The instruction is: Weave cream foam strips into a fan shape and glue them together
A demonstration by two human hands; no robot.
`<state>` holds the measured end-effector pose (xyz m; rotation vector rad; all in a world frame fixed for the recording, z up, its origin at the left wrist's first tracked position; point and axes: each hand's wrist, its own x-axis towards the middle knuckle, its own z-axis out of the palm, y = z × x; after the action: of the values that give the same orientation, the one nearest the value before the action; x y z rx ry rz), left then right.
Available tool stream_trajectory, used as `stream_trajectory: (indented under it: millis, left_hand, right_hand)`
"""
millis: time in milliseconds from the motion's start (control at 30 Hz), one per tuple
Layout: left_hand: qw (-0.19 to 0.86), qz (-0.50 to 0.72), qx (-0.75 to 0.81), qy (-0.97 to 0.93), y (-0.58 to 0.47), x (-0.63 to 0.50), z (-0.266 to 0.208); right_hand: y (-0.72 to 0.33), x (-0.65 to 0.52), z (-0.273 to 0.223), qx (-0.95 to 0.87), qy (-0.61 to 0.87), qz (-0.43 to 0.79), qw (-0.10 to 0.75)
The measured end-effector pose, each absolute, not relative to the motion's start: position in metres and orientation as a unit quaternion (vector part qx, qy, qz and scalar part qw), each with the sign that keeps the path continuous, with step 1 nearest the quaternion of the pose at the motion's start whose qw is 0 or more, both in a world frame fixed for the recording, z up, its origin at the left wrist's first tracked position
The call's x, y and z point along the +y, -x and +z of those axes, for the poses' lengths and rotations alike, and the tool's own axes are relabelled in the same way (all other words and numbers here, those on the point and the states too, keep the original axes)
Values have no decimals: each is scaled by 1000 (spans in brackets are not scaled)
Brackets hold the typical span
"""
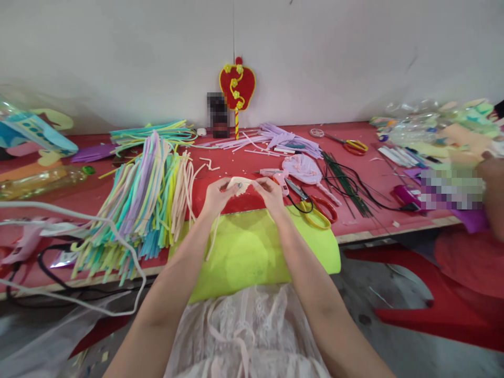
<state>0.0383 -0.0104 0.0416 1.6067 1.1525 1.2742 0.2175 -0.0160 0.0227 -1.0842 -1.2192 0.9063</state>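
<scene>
Left hand (216, 197) and right hand (271, 192) both pinch a small cream coiled piece (239, 185) between fingertips, held over the red table (354, 220) just past the yellow-green foam sheet (252, 252). Fingers hide most of the piece; its make is unclear. A cream strand hangs below the left wrist. Left: heap of pastel pipe cleaners (145, 199). Right, near: scissors (315, 207), pink glue gun (275, 176), green wires (346, 184). Far right: another person's arm, cut off, partly pixelated

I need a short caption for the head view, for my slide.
Both hands, left hand and right hand, hold a cream strip above a yellow-green sheet.
</scene>
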Motion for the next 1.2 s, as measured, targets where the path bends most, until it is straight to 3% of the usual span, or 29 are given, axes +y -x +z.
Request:
stream_trajectory:
  millis: [1200]
  left_hand:
    - [376, 502, 462, -627, -38, -10, 42]
  right_hand:
    - [-217, -14, 17, -544, 462, 377, 591]
